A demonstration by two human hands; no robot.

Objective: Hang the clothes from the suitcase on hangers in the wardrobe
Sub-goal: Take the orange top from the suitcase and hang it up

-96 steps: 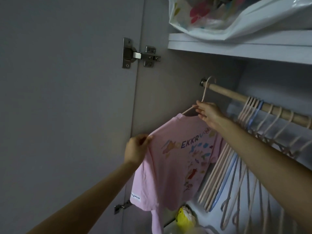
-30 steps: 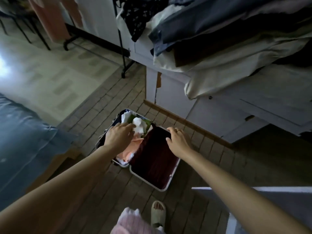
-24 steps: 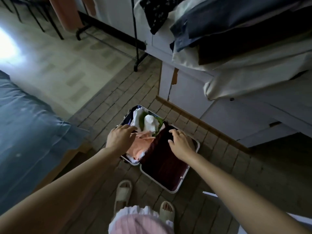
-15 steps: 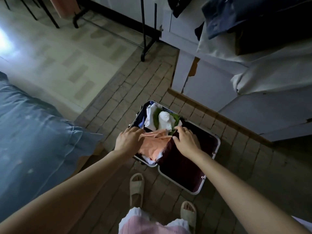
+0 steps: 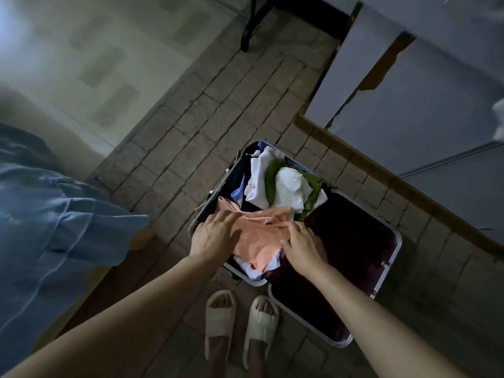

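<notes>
Left hand (image 5: pixel 215 236) lies on the orange garment (image 5: pixel 259 236), fingers spread forward and only slightly bent; right hand (image 5: pixel 305 246) sits at its 3 o'clock edge, fingers bent onto the cloth. Whether either has actually closed on the fabric, cannot tell. Garment lies on top of the pile in the near half of the open suitcase (image 5: pixel 392 257), on the floor just past the slippers (image 5: pixel 240 320).

Risks, judged:
- Orange cloth overlaps a white item (image 5: pixel 251 268) at 6 o'clock; lifting could drag it over the rim.
- At 12 o'clock, the white and green bundle (image 5: pixel 289 189) touches the garment's far edge; a quick pull may topple it.
- Dim light; a sleeve could snag unseen.
</notes>
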